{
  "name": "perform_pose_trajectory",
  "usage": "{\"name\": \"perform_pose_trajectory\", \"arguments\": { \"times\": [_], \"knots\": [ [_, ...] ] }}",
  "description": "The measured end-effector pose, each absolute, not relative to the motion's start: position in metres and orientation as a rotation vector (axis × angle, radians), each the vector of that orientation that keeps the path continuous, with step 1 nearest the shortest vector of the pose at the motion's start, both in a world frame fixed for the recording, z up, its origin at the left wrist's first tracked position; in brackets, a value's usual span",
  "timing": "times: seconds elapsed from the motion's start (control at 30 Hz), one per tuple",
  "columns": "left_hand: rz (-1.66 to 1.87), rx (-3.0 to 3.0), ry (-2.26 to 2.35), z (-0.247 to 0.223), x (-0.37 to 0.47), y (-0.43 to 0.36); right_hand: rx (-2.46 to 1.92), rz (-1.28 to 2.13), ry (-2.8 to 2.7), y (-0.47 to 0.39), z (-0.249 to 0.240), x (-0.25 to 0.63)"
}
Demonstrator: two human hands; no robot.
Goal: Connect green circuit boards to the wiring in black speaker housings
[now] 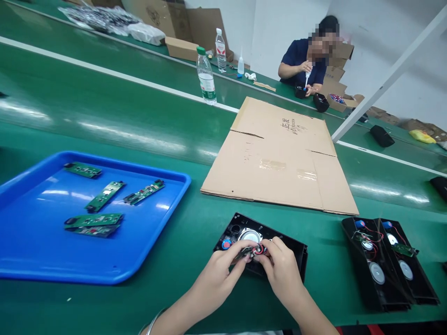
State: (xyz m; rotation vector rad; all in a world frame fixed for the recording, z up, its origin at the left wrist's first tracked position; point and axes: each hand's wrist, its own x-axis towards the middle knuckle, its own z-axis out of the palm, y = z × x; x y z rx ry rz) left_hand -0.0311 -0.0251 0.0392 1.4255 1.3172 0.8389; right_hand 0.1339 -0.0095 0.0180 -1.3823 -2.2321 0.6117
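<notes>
A black plastic speaker housing (pixel 293 251) lies on the green table in front of me, with a round silver speaker (pixel 250 236) and a blue round part (pixel 226 244) inside it. Over its middle, my left hand (pixel 221 270) pinches a small circuit board (pixel 241 254) between thumb and fingers. Close beside it, my right hand (pixel 282 263) has its fingertips closed on red and black wires (pixel 260 250) at the board's end. The fingertips of both hands almost meet and hide the exact point where wires and board come together.
To the left, a blue tray (pixel 153 246) holds several green circuit boards (pixel 104 196). Two black housings (pixel 387 279) with speakers and wires lie at the right. Beyond my hands is flattened cardboard (pixel 279 149). A bottle (pixel 206 77) and a co-worker (pixel 296 60) are farther back.
</notes>
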Motion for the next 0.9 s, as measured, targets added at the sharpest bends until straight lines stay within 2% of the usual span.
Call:
{"name": "perform_pose_trajectory", "arguments": {
  "times": [0.13, 0.33, 0.57, 0.9],
  "knots": [
    [0.838, 1.303, 1.299, 0.041, -0.031, -0.023, -1.385, 0.545, -2.195, -0.012, 0.011, 0.133],
    [0.828, 0.976, 1.191, 0.048, -0.027, -0.02, -1.4, 0.78, -2.126, -0.017, 0.025, 0.151],
    [0.751, 0.885, 1.271, 0.047, -0.035, -0.015, -1.532, 0.557, -2.06, -0.021, 0.035, 0.195],
    [0.701, 0.929, 1.384, 0.052, -0.041, -0.011, -1.556, 0.408, -2.651, -0.015, 0.037, 0.175]
  ]
}}
